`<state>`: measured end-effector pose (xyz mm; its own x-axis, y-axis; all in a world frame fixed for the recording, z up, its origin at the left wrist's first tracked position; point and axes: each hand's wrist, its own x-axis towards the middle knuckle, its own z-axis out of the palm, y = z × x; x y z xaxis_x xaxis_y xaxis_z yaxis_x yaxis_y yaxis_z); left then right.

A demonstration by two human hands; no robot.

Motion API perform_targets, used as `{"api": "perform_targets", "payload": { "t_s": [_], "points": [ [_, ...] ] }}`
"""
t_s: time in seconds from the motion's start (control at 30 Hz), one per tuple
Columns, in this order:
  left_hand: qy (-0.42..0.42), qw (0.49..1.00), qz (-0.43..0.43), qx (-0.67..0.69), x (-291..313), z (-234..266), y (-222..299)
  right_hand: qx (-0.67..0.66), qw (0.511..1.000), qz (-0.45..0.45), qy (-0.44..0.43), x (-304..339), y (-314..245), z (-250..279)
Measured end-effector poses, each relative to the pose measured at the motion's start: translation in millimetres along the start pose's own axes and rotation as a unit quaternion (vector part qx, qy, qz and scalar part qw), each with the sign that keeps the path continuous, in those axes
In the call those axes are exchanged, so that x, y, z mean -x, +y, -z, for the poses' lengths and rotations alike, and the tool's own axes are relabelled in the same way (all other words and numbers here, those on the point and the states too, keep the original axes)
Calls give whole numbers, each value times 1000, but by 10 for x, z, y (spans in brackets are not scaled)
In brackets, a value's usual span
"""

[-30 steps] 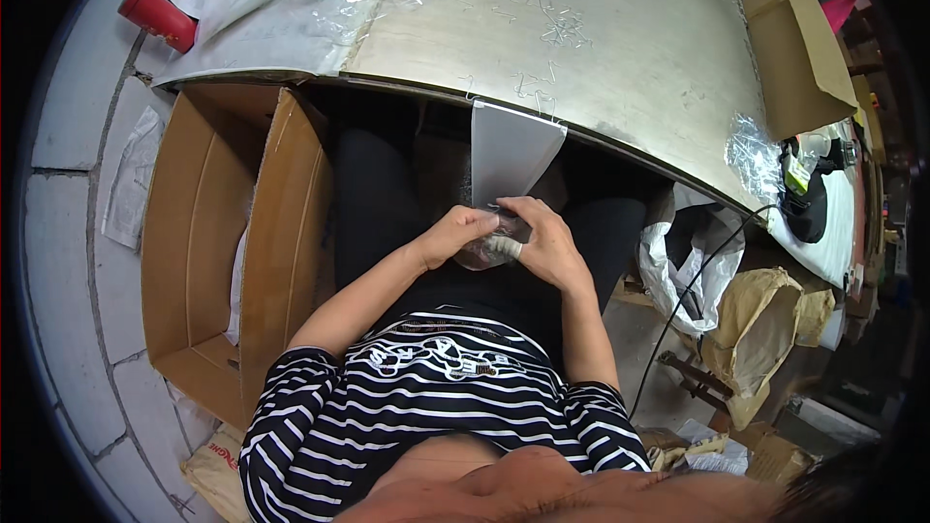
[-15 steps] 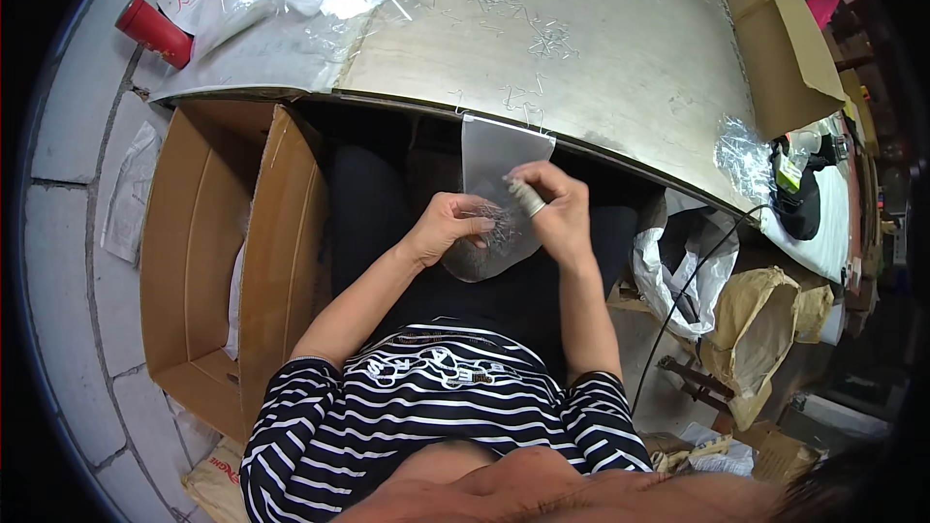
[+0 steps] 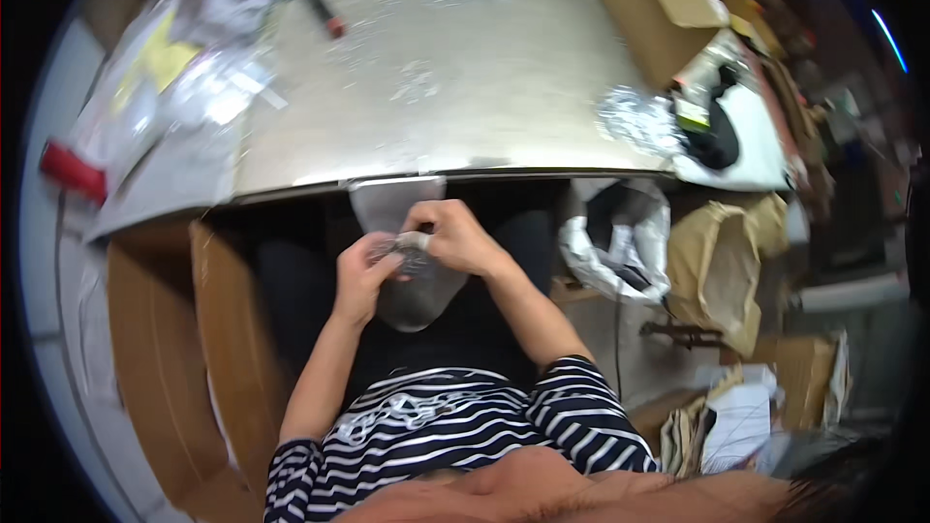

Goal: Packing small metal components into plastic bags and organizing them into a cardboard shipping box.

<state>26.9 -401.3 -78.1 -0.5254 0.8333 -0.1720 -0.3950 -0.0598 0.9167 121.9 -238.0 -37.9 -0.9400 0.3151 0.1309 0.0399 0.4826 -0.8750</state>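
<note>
My left hand (image 3: 360, 276) is closed around a bunch of thin wire pieces (image 3: 415, 261), above my lap. My right hand (image 3: 455, 235) meets it from the right, its fingers pinched together at the bunch. Whatever sits between those right fingertips is too small to make out. A pale wrap covers one right digit. Beneath both hands, a greyish translucent sheet (image 3: 395, 199) runs from the table edge down to my lap.
More wire pieces (image 3: 417, 82) lie scattered on the metal-topped table (image 3: 484, 126). Open cardboard boxes (image 3: 155, 329) stand at left. A white sack (image 3: 635, 276) and a brown paper bag (image 3: 712, 271) stand at right. A red cylinder (image 3: 73, 171) lies far left, plastic bags (image 3: 208, 87) nearby.
The view has swung, so the table and boxes appear shifted left. My right hand has come down from above the sheet to the wire bunch in my left hand.
</note>
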Motion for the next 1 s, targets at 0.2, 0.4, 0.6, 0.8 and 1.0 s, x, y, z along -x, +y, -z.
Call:
{"api": "perform_targets", "payload": {
  "t_s": [0.2,0.4,0.6,0.8,1.0],
  "points": [
    [-71,993,19,95,15,95,-13,-71,966,-64,241,253,80,1292],
    [-88,993,61,52,78,53,-134,317,841,-80,431,618,772,2117],
    [-65,994,76,37,114,223,-96,536,722,-198,390,440,966,2552],
    [-38,996,61,43,77,385,75,591,765,-203,154,323,956,2506],
    [39,991,-101,-74,-26,656,604,635,732,-177,174,-376,895,2403]
  ]
}}
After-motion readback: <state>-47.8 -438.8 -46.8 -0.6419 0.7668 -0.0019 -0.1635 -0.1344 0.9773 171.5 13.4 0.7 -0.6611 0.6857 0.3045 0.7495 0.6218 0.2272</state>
